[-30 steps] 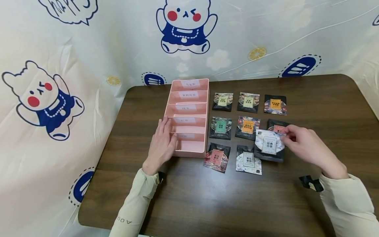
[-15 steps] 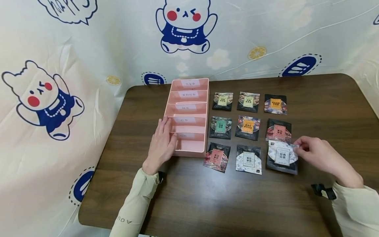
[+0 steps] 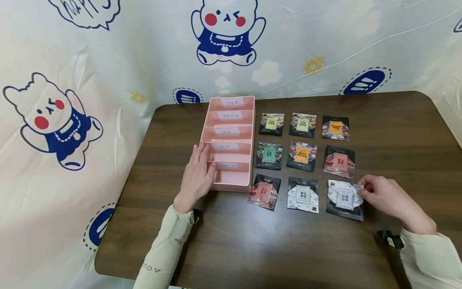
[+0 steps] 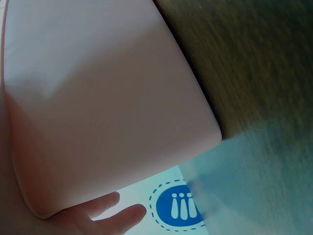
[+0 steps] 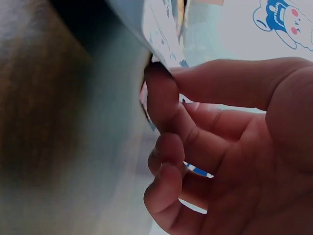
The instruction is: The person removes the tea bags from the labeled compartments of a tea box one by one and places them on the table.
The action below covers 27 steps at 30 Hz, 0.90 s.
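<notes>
My right hand [image 3: 388,198] pinches the right edge of a white-and-black tea sachet [image 3: 345,199] at the near right of the sachet group. In the right wrist view, thumb and forefinger of that hand [image 5: 210,132] grip the sachet's edge [image 5: 161,34]. My left hand [image 3: 195,174] rests on the left rim of a pink divided box [image 3: 231,187], its fingers extended along the wall. The box's pink outer wall [image 4: 112,107] fills much of the left wrist view, with fingertips [image 4: 122,218] showing past its lower edge.
Left of the held sachet lies another white sachet [image 3: 303,194], then a red one [image 3: 264,192]. Behind are a second red sachet [image 3: 339,161], an orange one [image 3: 302,156], a green one [image 3: 268,156] and a back row. Labelled compartments divide the box. A patterned curtain [image 3: 288,48] hangs behind the table [image 3: 252,249].
My right hand has carried the white-and-black sachet rightward and toward me, off the red sachet it overlapped, and lowered it beside the other white one. The left hand has stayed still.
</notes>
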### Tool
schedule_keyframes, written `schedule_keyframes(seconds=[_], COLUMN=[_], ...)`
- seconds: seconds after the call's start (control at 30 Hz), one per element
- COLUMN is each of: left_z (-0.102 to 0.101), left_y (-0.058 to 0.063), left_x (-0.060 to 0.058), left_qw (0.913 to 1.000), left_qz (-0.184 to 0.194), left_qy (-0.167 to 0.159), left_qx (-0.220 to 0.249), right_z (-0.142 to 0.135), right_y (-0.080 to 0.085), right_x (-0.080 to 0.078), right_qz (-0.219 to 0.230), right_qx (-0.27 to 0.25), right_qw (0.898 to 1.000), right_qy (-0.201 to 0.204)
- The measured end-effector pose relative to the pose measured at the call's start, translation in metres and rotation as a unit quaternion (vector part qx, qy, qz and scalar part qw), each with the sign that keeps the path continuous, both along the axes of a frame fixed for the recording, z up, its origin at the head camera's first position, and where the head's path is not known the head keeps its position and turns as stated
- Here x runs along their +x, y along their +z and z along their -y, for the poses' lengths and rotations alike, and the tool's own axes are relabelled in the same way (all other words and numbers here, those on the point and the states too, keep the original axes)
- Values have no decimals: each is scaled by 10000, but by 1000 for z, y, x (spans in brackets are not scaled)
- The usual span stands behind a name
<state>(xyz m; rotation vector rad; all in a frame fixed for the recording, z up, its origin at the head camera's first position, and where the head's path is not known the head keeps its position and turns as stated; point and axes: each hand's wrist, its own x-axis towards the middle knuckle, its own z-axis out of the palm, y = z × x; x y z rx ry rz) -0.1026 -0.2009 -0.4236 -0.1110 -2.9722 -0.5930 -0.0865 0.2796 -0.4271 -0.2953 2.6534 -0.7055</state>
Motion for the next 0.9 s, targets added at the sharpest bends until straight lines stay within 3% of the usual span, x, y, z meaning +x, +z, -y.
schedule_keyframes(seconds=[0.6,0.9], left_z=[4,2], left_y=[-2,-1], left_x=[1,-1], left_qw=[10000,10000], left_qz=[8,25], left_qy=[31,-4], left_qx=[9,28], right_z=[8,6], right_y=[-6,-1], right_x=[1,-1], right_qz=[208,44], right_qx=[281,415], right_qw=[9992,9988], right_qy=[-190,-269])
